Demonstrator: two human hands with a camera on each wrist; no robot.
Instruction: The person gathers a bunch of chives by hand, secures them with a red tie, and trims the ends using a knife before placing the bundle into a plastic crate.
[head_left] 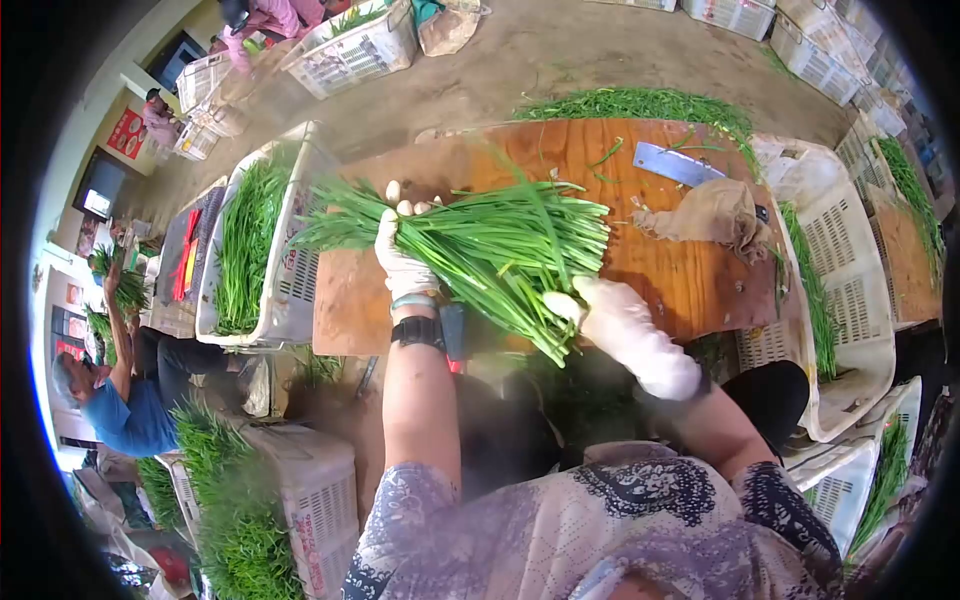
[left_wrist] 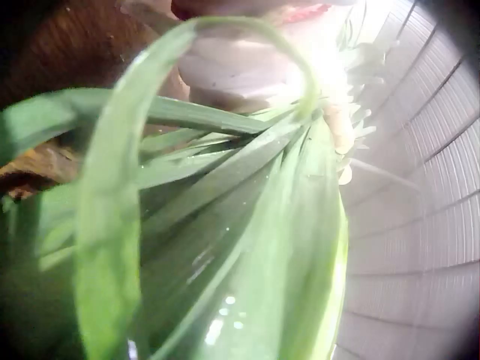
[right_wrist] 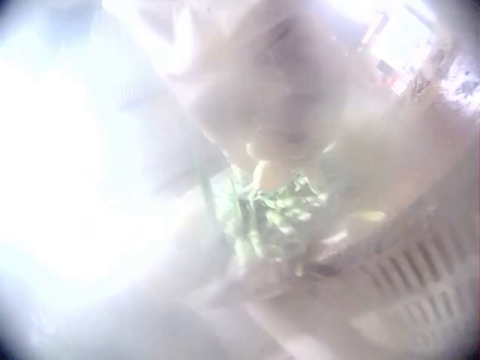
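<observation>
A large fanned bunch of green stalks [head_left: 510, 235] lies over the wooden board [head_left: 400, 160], its pale cut ends to the right. The gloved left hand [head_left: 402, 250] grips it near the leafy end, fingers curled round the leaves. At the cut ends, the gloved right hand [head_left: 625, 325] has thumb and fingers at the lower stalks, pinching some of them. Leaves [left_wrist: 247, 240] fill the left wrist view below the pale glove [left_wrist: 232, 71]. Hazy in the right wrist view, stalk ends [right_wrist: 281, 217] show beneath the right hand [right_wrist: 262, 97].
On the board are a cleaver [head_left: 678, 164] and a brown cloth [head_left: 715, 218]. Loose greens [head_left: 640, 103] lie along its far edge. White crates [head_left: 300, 245] of greens stand left and right [head_left: 840, 260]. A person in blue [head_left: 130, 405] sits at the left.
</observation>
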